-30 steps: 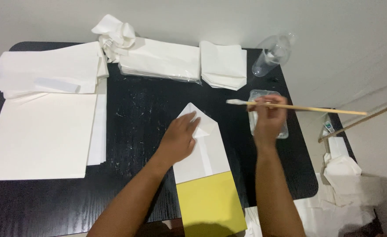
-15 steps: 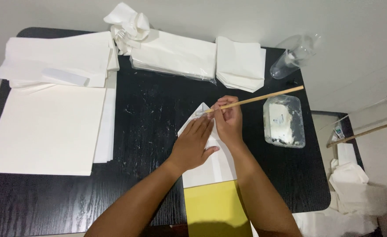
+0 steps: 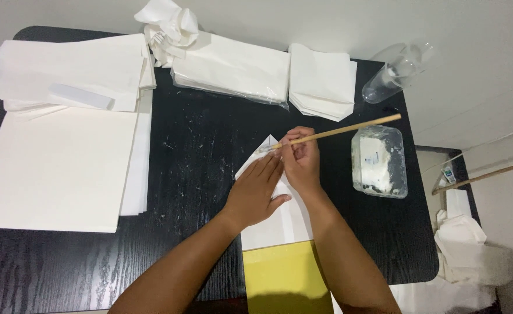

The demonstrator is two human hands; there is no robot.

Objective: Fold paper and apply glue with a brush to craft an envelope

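Yellow sheet (image 3: 282, 276): lies at the near edge of the table (image 3: 198, 157), its far end tucked under the white folded paper (image 3: 279, 224).
Left hand (image 3: 256, 192): flat, fingers together and stretched out, pressing the white folded paper down; half a second ago it lay in much the same spot.
Right hand (image 3: 302, 160): fingers pinched shut on the brush (image 3: 332, 132), just beyond and touching the left hand; a second ago it was out by the plastic tub (image 3: 378, 160), now it is back over the paper.
Brush: thin wooden stick, tilted, its tip on the pointed far end of the folded paper, handle pointing to the right edge.
Plastic tub: clear, white paste inside, near the right edge, apart from the hands.
White sheets (image 3: 58, 166): stacked along the left edge.
Paper packs (image 3: 233, 70): along the far edge.
Plastic cup (image 3: 393, 72): lying at the far right corner.
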